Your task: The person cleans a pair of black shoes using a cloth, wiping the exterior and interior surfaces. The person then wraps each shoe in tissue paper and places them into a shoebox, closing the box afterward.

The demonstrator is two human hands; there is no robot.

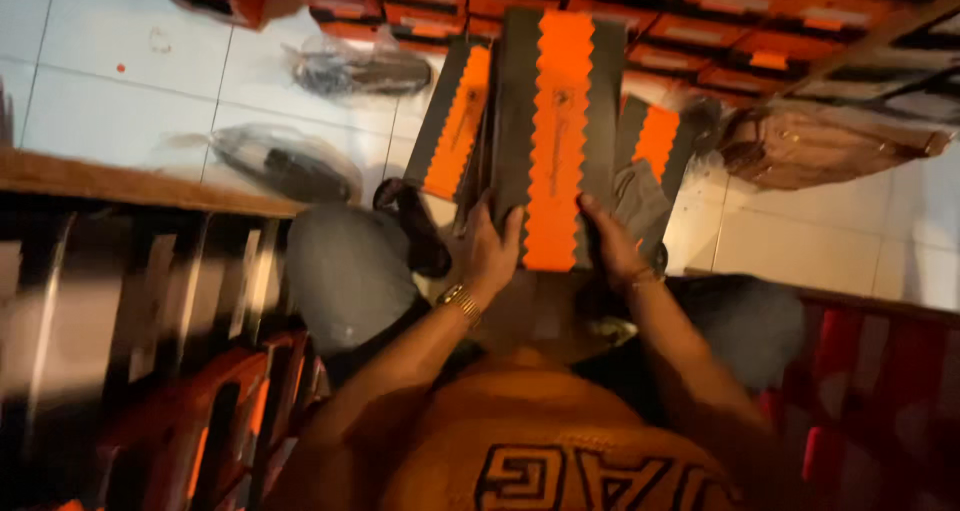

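Both hands, left hand [492, 254] and right hand [612, 246], grip the black-orange box lid [556, 131] by its near end, long axis pointing away.

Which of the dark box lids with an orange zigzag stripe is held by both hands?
The big middle lid: left hand and right hand grip its near end. The smaller lids left and right of it lie untouched.

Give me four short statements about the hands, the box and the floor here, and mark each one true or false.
1. Both hands grip the black and orange box. True: the left hand and the right hand hold its near end.
2. The left wrist is bare. False: it wears a gold bracelet.
3. Plastic-wrapped shoes lie on the tiled floor. True.
4. The held box is blue. False: it is black with an orange band.
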